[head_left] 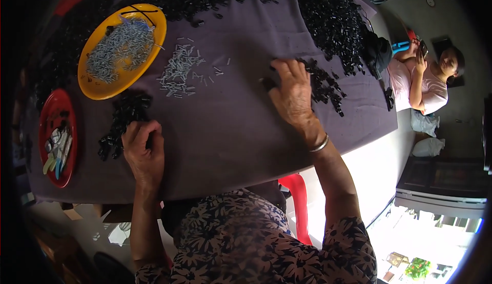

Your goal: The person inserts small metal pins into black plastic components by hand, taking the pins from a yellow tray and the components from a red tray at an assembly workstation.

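My left hand (142,148) is closed, its fingers curled at the near edge of a small heap of black plastic pieces (130,108). Whatever its fingertips hold is hidden. My right hand (294,94), with a bangle (320,143) at the wrist, is over the cloth just left of a loose scatter of black pieces (324,84). Its thumb and index finger are apart. Something black shows at both tips, a piece or a covering, I cannot tell which. Between the hands, farther back, lies a pile of thin grey metal pins (179,71).
A yellow oval tray (97,93) holds many more pins. To its near left, a red tray (46,117) carries several small handled tools (60,148). Large heaps of black pieces (333,27) cover the purple tablecloth's (225,125) far side. A person in pink (435,89) sits at the right.
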`<action>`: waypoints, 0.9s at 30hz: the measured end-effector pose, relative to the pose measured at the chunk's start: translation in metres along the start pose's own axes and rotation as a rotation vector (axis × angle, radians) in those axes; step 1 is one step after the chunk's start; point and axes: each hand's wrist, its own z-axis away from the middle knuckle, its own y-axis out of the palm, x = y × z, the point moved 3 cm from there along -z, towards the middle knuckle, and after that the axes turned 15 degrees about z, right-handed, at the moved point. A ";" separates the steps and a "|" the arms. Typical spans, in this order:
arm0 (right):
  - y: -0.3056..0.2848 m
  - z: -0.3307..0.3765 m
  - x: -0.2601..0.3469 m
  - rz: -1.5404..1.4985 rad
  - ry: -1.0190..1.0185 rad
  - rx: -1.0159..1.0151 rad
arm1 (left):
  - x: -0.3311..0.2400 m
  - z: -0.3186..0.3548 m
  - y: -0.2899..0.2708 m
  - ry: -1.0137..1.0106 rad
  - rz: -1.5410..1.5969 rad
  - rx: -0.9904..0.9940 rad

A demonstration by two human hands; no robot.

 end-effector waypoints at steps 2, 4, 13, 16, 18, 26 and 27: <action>0.011 -0.005 0.003 0.046 -0.083 -0.009 | 0.000 0.000 0.000 0.034 0.006 0.011; 0.022 -0.012 0.000 0.088 -0.175 -0.034 | -0.001 -0.003 -0.001 0.074 0.003 0.007; 0.011 -0.011 -0.075 0.325 0.082 0.161 | -0.010 -0.006 -0.002 0.040 0.043 0.035; 0.019 -0.067 -0.090 -0.072 0.210 0.245 | -0.012 -0.008 -0.003 -0.001 0.027 0.047; 0.029 -0.119 -0.099 -0.029 0.114 0.080 | -0.010 -0.009 -0.001 -0.003 0.020 0.061; 0.176 -0.287 -0.212 -0.201 0.295 -0.020 | -0.008 -0.009 -0.004 -0.100 -0.007 0.122; 0.188 -0.299 -0.216 -0.209 0.293 -0.011 | -0.008 -0.010 -0.005 -0.122 -0.016 0.119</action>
